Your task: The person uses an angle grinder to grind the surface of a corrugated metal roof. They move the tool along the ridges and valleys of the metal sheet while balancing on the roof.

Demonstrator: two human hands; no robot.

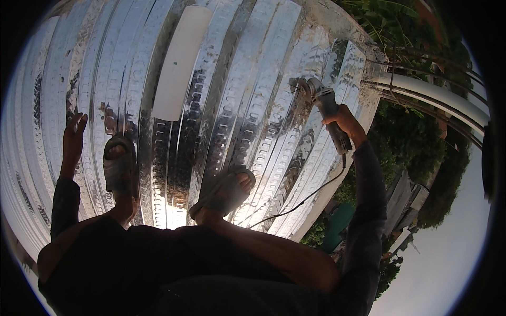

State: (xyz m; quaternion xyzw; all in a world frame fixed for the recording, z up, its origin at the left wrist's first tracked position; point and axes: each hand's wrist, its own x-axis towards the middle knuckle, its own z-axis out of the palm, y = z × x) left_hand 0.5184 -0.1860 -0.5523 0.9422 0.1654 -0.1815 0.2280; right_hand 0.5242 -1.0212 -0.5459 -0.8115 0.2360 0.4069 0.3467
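Observation:
My right hand is closed round the body of a grey angle grinder. The grinder's head and disc end lie low over the ribbed metal decking sheet, near the sheet's far right edge; whether the disc touches the metal cannot be made out. A dark power cord runs from the back of the grinder toward my legs. Away at the left, my left hand is held over the decking with its fingers partly spread and nothing in them.
My sandalled feet stand on the ribs. Ahead lies a long white strip. A rough concrete edge borders the decking on the right, with rebar and a white pipe jutting out. Trees and roofs are below.

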